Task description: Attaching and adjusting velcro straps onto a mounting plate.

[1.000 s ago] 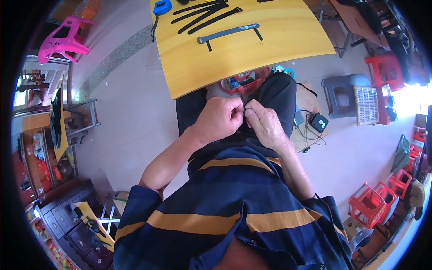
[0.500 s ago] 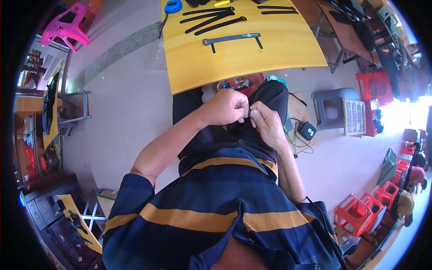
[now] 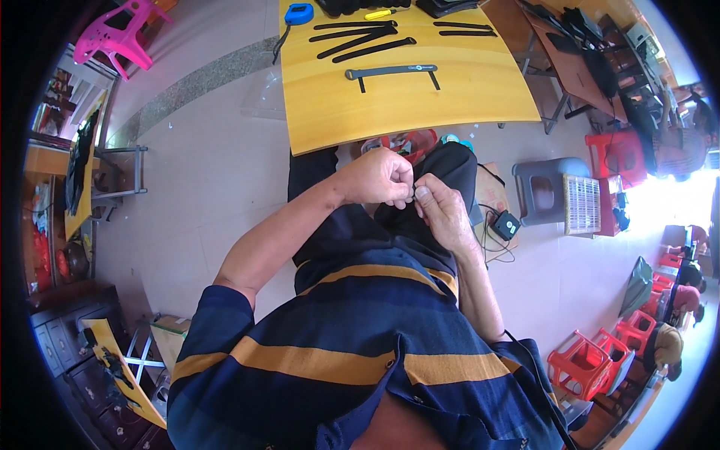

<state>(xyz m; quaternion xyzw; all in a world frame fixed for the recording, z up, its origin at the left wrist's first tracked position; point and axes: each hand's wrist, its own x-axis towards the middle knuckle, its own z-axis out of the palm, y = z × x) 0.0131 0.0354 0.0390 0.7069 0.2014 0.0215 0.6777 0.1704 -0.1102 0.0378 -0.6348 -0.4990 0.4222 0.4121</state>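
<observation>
A: What is nearest?
B: At the bottom of the frame is the striped shirt (image 3: pixel 315 360). Above it, in the middle of the frame, two hands stay over the dark trousers (image 3: pixel 334 225). The left hand (image 3: pixel 379 178) is curled, narrow at thumb and forefinger. The right hand (image 3: pixel 445 210) is curled too, with its thumb on top. Their fingertips are very close; I cannot tell if they touch.

A: What do they hold?
B: I cannot tell. Something small is perhaps hidden between the fingertips, at the centre of the frame, but it is too covered to name.

A: What has just changed?
B: In the hands, little. They keep almost the same pose as one second ago, only the dark bit between them is now hardly visible. The table (image 3: pixel 337 112) sits lower in the frame, so more of its far part shows. I judge that the work remains at the fingertips, and nothing on the table is handled.

A: And farther?
B: Beyond the hands, a red basket (image 3: pixel 424 142) is partly under the table's edge. On the table, at upper middle, lies a grey strap (image 3: pixel 390 71); behind it are several black straps (image 3: pixel 375 49), then a yellow tool (image 3: pixel 381 14) and a blue tape measure (image 3: pixel 298 13).
</observation>
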